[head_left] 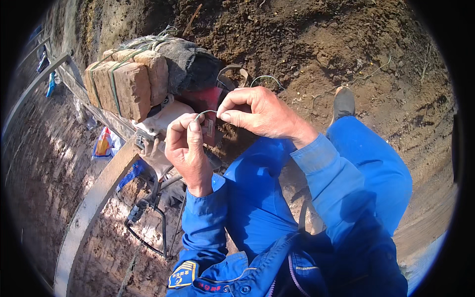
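Between my hands runs a short, thin green wire point(207, 112), bowed slightly upward. My left hand point(188, 151) pinches one end of it between thumb and forefinger. My right hand point(264, 115) grips it a little to the right, with thumb and fingers pressed together. A similar curved green strand shows past the knuckles of the right hand; whether it is the same wire I cannot tell. Just behind the hands lies a red object point(200, 99), partly hidden. Beyond my left hand, tan blocks point(118, 89) bound with green cord sit against a dark grey cloth point(188, 64).
A concrete rail point(94, 213) curves along the left, with a black metal frame point(161, 222) beside it. A colourful plastic bag point(104, 143) lies past the rail. Rough brown soil point(307, 44) rises ahead, and my shoe point(344, 104) rests on it at the right.
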`<control>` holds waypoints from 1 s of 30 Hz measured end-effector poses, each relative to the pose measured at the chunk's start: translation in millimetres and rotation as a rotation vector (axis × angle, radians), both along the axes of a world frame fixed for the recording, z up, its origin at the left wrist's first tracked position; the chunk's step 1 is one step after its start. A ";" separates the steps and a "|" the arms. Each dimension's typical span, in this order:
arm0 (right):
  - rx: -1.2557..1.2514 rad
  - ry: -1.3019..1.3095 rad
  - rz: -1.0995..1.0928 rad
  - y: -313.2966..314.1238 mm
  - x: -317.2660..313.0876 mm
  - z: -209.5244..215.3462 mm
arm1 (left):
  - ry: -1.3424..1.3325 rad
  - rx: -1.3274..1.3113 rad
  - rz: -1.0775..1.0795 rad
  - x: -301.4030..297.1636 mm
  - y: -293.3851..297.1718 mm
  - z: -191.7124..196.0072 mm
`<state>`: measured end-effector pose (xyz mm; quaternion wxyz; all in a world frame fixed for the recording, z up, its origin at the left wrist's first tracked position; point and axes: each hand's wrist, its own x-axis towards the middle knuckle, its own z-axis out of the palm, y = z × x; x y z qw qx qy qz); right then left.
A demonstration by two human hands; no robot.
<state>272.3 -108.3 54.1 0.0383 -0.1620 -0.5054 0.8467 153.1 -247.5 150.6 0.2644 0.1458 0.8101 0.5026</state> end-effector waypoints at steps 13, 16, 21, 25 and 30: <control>-0.163 0.433 -0.101 -15.8 -72.7 -117.7 | 0.346 -0.289 -0.261 -20.7 18.4 -46.5; -0.596 0.385 0.024 -25.7 -84.5 -129.6 | 0.415 -0.395 -0.194 -27.3 22.3 -49.8; -0.931 0.448 0.193 -34.0 -91.6 -143.6 | 0.491 -0.468 -0.202 -33.1 29.1 -63.1; -0.828 0.306 -0.016 -33.4 -101.0 -158.0 | 0.469 -0.492 -0.218 -28.4 37.7 -77.2; -0.492 0.227 -0.387 -29.2 -125.9 -158.7 | 0.575 -0.553 -0.360 -35.4 46.6 -96.0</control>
